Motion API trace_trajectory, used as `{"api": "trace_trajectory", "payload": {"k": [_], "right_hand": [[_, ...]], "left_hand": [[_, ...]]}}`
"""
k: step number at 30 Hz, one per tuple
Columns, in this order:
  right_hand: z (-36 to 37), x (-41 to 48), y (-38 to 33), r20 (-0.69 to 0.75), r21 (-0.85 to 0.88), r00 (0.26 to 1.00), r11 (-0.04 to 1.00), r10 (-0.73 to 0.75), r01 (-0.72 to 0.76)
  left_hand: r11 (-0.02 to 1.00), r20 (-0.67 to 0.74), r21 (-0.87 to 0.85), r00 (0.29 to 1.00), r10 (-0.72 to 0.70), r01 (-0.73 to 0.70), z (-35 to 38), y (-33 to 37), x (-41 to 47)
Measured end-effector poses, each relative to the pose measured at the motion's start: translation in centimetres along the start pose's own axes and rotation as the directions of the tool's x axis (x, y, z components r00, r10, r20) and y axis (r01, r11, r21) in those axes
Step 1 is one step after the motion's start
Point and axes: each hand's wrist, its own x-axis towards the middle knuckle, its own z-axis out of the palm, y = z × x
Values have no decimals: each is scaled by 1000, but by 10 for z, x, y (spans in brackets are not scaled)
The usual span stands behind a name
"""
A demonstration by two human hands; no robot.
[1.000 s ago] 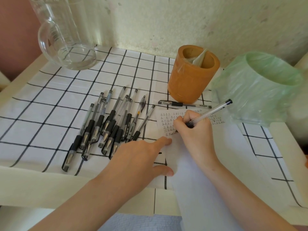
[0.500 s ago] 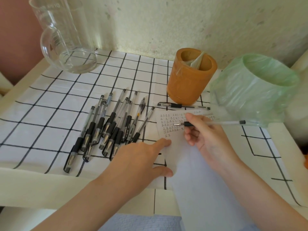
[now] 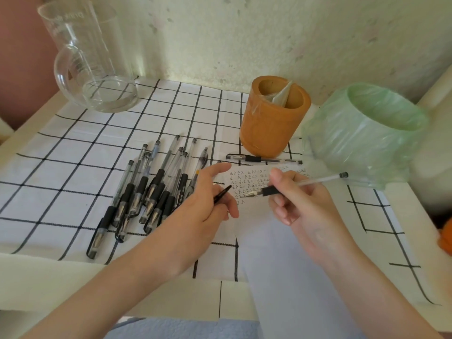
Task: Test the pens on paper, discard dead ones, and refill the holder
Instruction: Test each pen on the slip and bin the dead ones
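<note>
Your right hand (image 3: 308, 206) has its fingers clamped on a clear pen (image 3: 315, 181), with the tip over the written marks on the paper (image 3: 281, 253). The fingers of your left hand (image 3: 200, 206) pinch a small black cap (image 3: 223, 191). At 9 o'clock the other pens (image 3: 151, 189) lie in a pile on the bench. At 1 o'clock the orange holder (image 3: 266, 133) contains a clear wrapper (image 3: 278, 95), and one pen (image 3: 264, 159) lies just in front of it. At 2 o'clock stands the green-lined bin (image 3: 367, 138); its inside is hidden.
</note>
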Motion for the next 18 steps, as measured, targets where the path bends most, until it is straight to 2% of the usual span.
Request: {"api": "trace_trajectory", "payload": {"k": [11,15,18], "right_hand": [[12,4,4,9,-61,1000,998,-29,29],[13,4,4,131,-138,991,989,-35,53],[11,5,2,184,-95,982,994,-30,48]], "left_hand": [[996,44,65,998,49,-52,4,4,0],[990,36,130,998,56,-60,5,4,-1],[994,-61,108,998,9,-3,2,2,1]]}}
